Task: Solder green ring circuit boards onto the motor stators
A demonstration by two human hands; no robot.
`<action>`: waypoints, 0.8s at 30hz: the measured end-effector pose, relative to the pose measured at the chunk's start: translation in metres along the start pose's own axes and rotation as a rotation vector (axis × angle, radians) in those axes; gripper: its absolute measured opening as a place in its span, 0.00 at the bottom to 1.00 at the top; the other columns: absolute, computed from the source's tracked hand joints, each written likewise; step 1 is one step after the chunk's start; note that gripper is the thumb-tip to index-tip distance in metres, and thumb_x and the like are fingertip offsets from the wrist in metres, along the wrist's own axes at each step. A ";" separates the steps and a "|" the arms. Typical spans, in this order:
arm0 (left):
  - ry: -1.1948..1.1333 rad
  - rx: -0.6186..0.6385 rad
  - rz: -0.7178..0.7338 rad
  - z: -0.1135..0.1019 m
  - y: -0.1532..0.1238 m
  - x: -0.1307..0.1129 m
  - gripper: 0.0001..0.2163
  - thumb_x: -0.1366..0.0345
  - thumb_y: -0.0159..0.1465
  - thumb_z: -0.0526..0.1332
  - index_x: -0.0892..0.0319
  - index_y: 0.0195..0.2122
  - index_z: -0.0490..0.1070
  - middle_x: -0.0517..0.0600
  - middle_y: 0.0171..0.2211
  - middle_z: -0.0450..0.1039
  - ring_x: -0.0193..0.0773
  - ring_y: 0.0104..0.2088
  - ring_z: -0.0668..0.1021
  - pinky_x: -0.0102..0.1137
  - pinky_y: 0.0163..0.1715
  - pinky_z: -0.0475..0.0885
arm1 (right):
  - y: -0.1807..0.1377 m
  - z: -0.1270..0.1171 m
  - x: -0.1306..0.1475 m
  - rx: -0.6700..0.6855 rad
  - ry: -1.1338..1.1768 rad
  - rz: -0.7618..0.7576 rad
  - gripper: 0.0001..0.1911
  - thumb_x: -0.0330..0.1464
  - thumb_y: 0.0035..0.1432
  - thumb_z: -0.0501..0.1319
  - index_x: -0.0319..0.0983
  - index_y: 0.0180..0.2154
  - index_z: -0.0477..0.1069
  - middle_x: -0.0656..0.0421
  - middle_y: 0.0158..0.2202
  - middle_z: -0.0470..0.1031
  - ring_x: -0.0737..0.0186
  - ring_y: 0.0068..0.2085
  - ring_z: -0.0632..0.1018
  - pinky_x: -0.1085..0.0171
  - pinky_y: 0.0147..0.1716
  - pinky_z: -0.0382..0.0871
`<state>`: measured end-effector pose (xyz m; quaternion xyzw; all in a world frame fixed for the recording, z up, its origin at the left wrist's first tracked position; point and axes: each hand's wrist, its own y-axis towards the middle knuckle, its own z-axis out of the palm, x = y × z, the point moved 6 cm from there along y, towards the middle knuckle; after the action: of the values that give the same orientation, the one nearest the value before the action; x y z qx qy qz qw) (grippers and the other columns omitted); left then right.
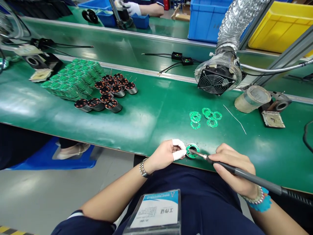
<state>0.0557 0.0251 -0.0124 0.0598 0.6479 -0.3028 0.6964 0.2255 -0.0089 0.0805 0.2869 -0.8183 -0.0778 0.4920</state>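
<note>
Near the front edge of the bench sits a green ring-shaped circuit board [196, 154] with a dark centre; whether a motor part lies under it I cannot tell. My left hand [168, 152], white covers on its finger and thumb, is closed in a pinch at the board's left rim. In my right hand [236, 168] is a soldering iron [256, 179], gripped like a pen, its metal tip touching the board's inner edge. Just beyond lie several loose green ring boards [212, 123]. A bent solder wire [234, 118] rests to their right.
At left stand copper-wound stators [112, 105] and stacked green boards [73, 80]. A fan with a foil duct [215, 81] hangs over the back edge. On the right are a round tub [251, 99] and an iron stand [273, 118]. A co-worker's gloved hand [133, 8] shows across the bench.
</note>
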 end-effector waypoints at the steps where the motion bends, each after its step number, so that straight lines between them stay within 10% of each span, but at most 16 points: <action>1: -0.004 -0.001 0.001 0.000 0.000 0.000 0.06 0.68 0.53 0.63 0.62 0.28 0.67 0.46 0.24 0.70 0.31 0.27 0.73 0.29 0.33 0.68 | -0.001 0.001 0.000 0.016 0.008 0.004 0.14 0.22 0.53 0.57 0.39 0.41 0.72 0.56 0.26 0.73 0.61 0.30 0.71 0.61 0.27 0.67; 24: -0.024 -0.024 0.008 -0.001 0.000 0.003 0.06 0.69 0.52 0.63 0.62 0.28 0.66 0.46 0.24 0.70 0.31 0.27 0.74 0.29 0.32 0.68 | 0.003 0.001 0.001 0.012 -0.001 -0.023 0.13 0.24 0.54 0.57 0.39 0.42 0.72 0.56 0.26 0.73 0.61 0.29 0.74 0.61 0.27 0.70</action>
<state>0.0546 0.0245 -0.0151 0.0502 0.6431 -0.2929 0.7058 0.2233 -0.0073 0.0817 0.2992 -0.8157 -0.0788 0.4888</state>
